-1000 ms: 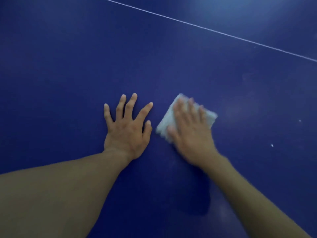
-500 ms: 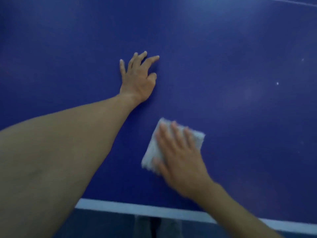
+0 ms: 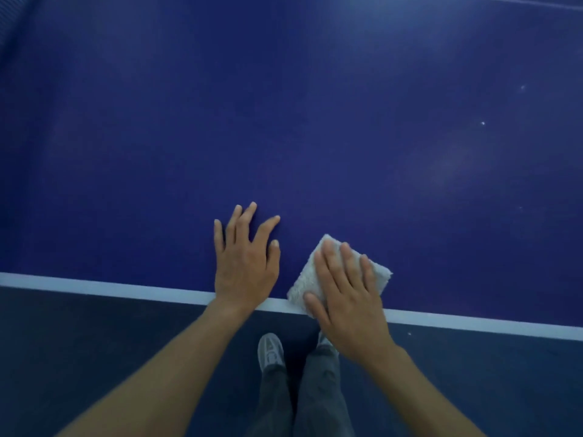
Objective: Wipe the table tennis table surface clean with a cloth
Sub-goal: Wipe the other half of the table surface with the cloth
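A folded white cloth point(image 3: 303, 283) lies flat on the blue table tennis table point(image 3: 284, 121), at the near edge, at 6 o'clock in the view. It sits turned like a diamond: 1 corner points to 12 o'clock, another to 3 o'clock, and its near corner overlaps the white edge line point(image 3: 94, 287). It looks almost square, so I cannot tell its long axis.

The right hand point(image 3: 347, 298) presses on the cloth with straight fingers point(image 3: 331, 260) aimed at about 11 o'clock, the thumb along the cloth's near side. It lies flat and grips nothing.

The left hand point(image 3: 244, 263) rests palm down on bare table, at 9 o'clock from the cloth and apart from it, fingers spread toward 12 o'clock.

2 white specks point(image 3: 482, 123) dot the surface at 2 o'clock. Below the edge are the dark floor point(image 3: 94, 342), a grey shoe point(image 3: 270, 350) and grey trouser legs point(image 3: 318, 389).
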